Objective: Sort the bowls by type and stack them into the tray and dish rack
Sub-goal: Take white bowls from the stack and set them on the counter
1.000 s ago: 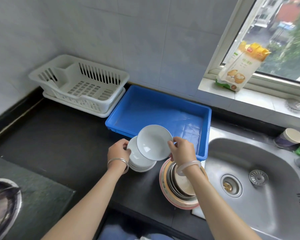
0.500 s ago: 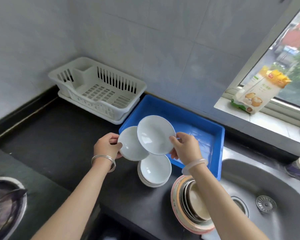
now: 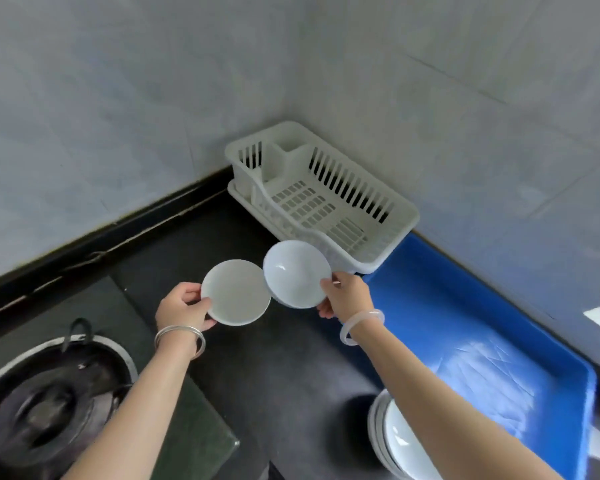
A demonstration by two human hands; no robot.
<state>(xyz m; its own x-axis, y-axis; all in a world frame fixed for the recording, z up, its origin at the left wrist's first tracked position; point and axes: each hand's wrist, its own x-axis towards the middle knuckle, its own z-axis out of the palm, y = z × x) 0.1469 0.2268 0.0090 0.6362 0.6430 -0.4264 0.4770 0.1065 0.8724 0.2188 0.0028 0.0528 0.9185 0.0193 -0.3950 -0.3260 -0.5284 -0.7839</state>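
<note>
Holding one shallow white ceramic bowl [image 3: 236,292] in the left hand [image 3: 184,308] and another [image 3: 297,273] in the right hand [image 3: 347,294] at centre frame, with the white slotted plastic dish rack [image 3: 321,199] and blue plastic tray [image 3: 465,327] both empty; sorting looks barely begun.

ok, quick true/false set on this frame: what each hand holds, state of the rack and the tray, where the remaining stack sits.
1. Each hand holds one white ceramic bowl. True: left hand grips the left white bowl, right hand the right white bowl.
2. The white slotted plastic dish rack already holds bowls. False: none are in it.
3. The blue plastic tray sits right of the rack. True.
4. Both bowls rest on the black countertop. False: both are held above it.
5. The stack of white bowls sits in the tray. False: it stands on the countertop beside it.
</note>
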